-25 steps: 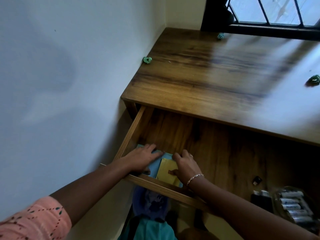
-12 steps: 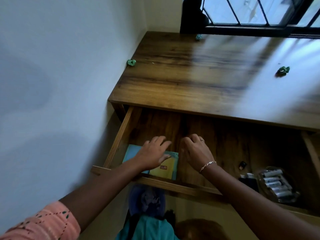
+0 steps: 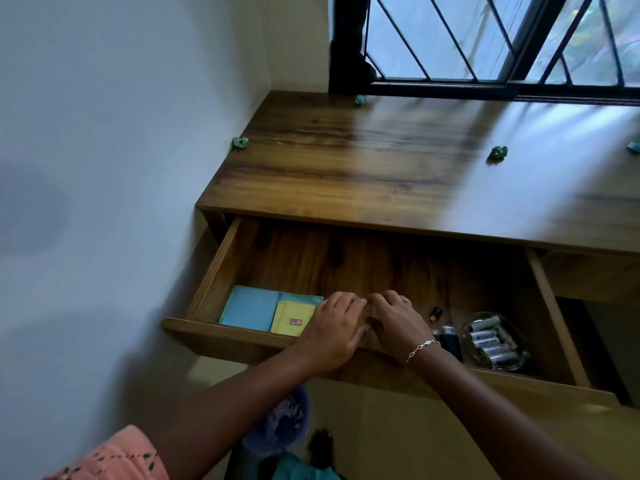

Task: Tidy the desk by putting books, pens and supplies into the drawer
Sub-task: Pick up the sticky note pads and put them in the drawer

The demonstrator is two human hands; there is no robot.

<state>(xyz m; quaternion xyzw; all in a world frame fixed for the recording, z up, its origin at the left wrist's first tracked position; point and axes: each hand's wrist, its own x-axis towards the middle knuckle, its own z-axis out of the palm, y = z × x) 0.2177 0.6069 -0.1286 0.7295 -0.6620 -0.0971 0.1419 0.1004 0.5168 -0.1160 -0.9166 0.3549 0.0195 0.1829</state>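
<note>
Head view: left hand (image 3: 332, 329) and right hand (image 3: 398, 323), relaxed, empty, above the drawer (image 3: 221, 271).

Desk (image 3: 381, 168) glossy grained wood; drawer (image 3: 221, 271) wood; blue book (image 3: 249, 308) matt paper.

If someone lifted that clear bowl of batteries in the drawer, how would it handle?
The clear bowl would probably feel heavy for its size, since several batteries fill it. They lie loose, so tilting may roll them. If glass, it could chip.
</note>
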